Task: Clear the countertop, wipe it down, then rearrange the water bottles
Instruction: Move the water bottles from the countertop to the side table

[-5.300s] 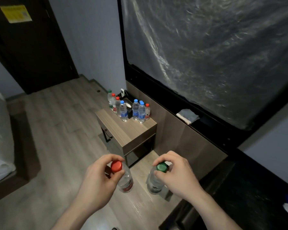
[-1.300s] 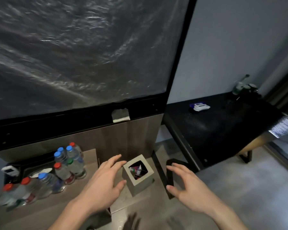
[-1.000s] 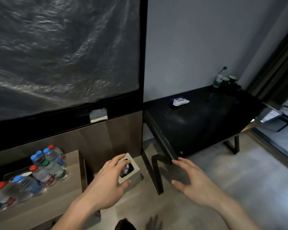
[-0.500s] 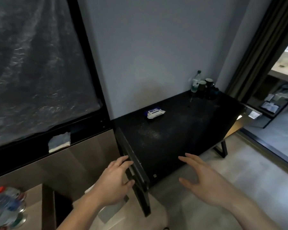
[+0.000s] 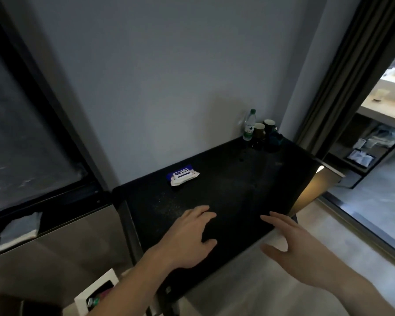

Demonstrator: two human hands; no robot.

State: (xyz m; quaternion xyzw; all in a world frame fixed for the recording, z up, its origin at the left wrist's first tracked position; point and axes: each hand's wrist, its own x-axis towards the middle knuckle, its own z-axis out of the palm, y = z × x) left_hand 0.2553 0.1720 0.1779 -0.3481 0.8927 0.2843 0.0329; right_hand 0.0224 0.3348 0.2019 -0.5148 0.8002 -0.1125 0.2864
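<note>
Two hands in the head view, both empty with fingers spread and relaxed: left hand (image 5: pixel 187 238) over the near part of the black countertop (image 5: pixel 249 192), contact unclear; right hand (image 5: pixel 292 245) past its front edge, apart from it. One water bottle (image 5: pixel 249 125) remains at the far right corner against the wall, upright, long axis vertical, green cap up, just beside two dark mugs (image 5: pixel 263 130). It is likely a light, thin plastic that dents under squeeze and is smooth enough to slip, so best taken round the labelled mid-body or by the neck under the cap. A wet-wipes pack (image 5: pixel 184 177) lies flat near the back wall, long axis roughly along the wall; soft, take by its edges. A folded cloth (image 5: pixel 18 231) sits on the dark ledge at left. A white-rimmed bin (image 5: pixel 94 295) stands on the floor below.
</note>
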